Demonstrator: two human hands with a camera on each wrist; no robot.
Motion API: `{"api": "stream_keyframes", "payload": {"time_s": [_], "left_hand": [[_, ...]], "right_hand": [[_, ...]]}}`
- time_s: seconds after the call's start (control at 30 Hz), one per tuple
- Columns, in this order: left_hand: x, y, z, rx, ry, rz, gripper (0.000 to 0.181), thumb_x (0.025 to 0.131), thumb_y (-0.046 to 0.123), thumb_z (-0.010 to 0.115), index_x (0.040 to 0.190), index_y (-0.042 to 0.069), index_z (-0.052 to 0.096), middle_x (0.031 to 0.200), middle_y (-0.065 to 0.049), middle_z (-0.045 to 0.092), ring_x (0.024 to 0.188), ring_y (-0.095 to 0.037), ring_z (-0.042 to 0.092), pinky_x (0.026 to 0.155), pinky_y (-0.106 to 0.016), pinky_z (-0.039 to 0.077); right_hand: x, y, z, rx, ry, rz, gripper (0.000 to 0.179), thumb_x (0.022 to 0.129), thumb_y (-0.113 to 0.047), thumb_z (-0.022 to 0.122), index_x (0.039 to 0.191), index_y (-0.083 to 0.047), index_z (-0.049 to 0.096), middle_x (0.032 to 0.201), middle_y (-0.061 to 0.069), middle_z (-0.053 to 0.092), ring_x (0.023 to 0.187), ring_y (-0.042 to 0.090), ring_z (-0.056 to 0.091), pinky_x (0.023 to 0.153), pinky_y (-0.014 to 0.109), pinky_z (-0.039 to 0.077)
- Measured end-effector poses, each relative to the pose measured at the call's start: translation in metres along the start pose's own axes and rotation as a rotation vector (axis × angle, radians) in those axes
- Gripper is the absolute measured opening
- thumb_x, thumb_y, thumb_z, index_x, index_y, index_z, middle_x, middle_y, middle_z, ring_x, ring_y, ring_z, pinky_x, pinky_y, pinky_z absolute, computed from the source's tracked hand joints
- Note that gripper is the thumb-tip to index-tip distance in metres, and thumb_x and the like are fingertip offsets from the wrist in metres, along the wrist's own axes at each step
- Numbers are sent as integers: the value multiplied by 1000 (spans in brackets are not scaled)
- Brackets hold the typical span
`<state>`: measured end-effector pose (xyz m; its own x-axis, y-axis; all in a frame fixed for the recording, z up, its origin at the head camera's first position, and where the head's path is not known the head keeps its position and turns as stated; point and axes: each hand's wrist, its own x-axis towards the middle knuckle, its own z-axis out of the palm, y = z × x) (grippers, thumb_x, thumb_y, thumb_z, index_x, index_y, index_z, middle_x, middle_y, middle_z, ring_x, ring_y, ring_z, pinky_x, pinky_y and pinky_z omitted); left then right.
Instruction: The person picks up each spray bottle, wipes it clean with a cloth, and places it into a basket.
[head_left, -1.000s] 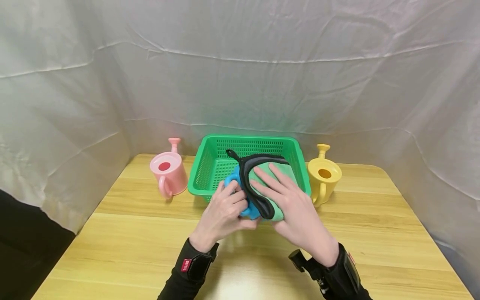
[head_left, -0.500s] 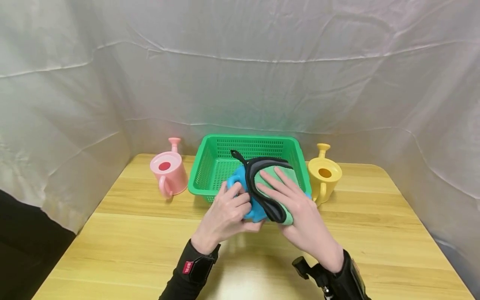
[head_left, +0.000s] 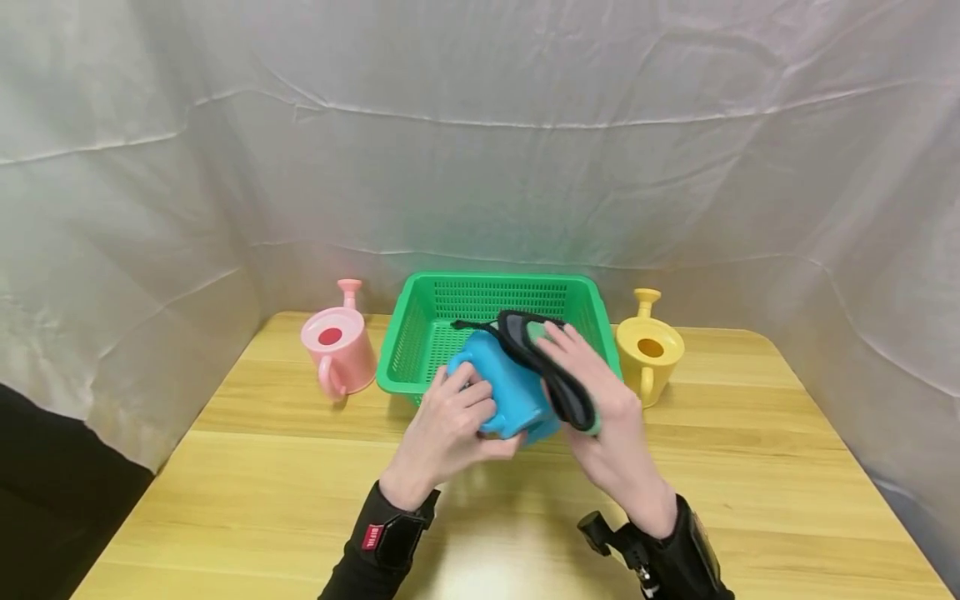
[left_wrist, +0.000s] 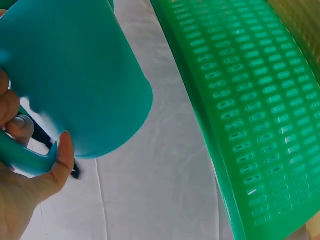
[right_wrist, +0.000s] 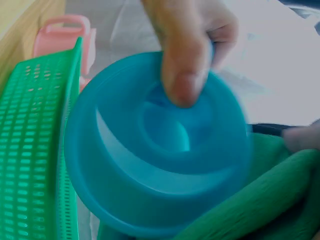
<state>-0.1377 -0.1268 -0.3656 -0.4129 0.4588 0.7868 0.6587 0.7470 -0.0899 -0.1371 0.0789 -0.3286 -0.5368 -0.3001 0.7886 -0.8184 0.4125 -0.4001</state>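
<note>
A blue watering can (head_left: pixel 504 387) is held tilted in front of the basket; its spout is hidden. My left hand (head_left: pixel 450 421) grips it by the handle, with its thumb under the body. In the left wrist view the can's smooth side (left_wrist: pixel 75 75) and the handle (left_wrist: pixel 25 155) show. The right wrist view faces the can's round end (right_wrist: pixel 150 170), with the left thumb (right_wrist: pixel 185 75) over it. My right hand (head_left: pixel 611 417) holds a folded green cloth (right_wrist: pixel 265 185) with a black border against the can's right side.
Behind the can, a green perforated basket (head_left: pixel 412 385) stands on the wooden table (head_left: pixel 270 500). A pink watering can (head_left: pixel 352 354) is to its left and a yellow one (head_left: pixel 660 367) to its right. A pale curtain (head_left: pixel 480 183) hangs behind.
The right hand has turned and drawn the cloth rightward, uncovering more of the blue can's body. The left hand keeps its grip on the handle with little movement.
</note>
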Motion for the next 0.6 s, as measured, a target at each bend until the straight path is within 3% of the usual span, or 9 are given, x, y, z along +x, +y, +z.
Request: {"api": "stream_keyframes", "payload": {"time_s": [0.17, 0.27, 0.33, 0.5, 0.6], "left_hand": [[-1, -1, -1, -20, -11, -82, 46, 70, 39, 86, 62, 16, 48, 72, 4, 57, 88, -19, 54, 71, -38, 48], [-1, -1, -1, -24, -7, -129, 43, 71, 39, 85, 63, 16, 49, 71, 4, 56, 86, -19, 53, 71, -38, 47], [-2, -2, -1, -34, 0, -167, 42, 71, 39, 85, 63, 16, 50, 70, 4, 55, 85, -19, 52, 71, -37, 45], [-5, -6, 0, -75, 26, -251, 39, 74, 38, 84, 65, 15, 54, 69, 2, 55, 85, -20, 53, 74, -38, 48], [-7, -9, 3, -87, 43, -282, 38, 77, 39, 83, 66, 13, 56, 69, 0, 56, 86, -21, 53, 76, -39, 50]], "right_hand": [[-3, -3, -7, 270, 357, -82, 29, 98, -2, 60, 122, 15, 62, 128, 11, 70, 125, 15, 64, 107, 28, 48], [-7, -2, -14, 460, 545, -1, 20, 95, 6, 60, 113, 13, 67, 118, 2, 74, 110, 11, 70, 98, 23, 52], [-9, 3, -19, 656, 624, 67, 19, 95, 9, 57, 111, 11, 68, 110, 6, 76, 103, 14, 71, 94, 24, 53], [-13, 31, -34, 1154, 644, 241, 21, 102, 4, 46, 118, 8, 59, 112, 14, 69, 103, 23, 70, 94, 31, 56], [-23, 52, -40, 1336, 543, 345, 26, 107, -5, 37, 126, 1, 54, 118, 11, 63, 108, 21, 66, 97, 28, 54]]}}
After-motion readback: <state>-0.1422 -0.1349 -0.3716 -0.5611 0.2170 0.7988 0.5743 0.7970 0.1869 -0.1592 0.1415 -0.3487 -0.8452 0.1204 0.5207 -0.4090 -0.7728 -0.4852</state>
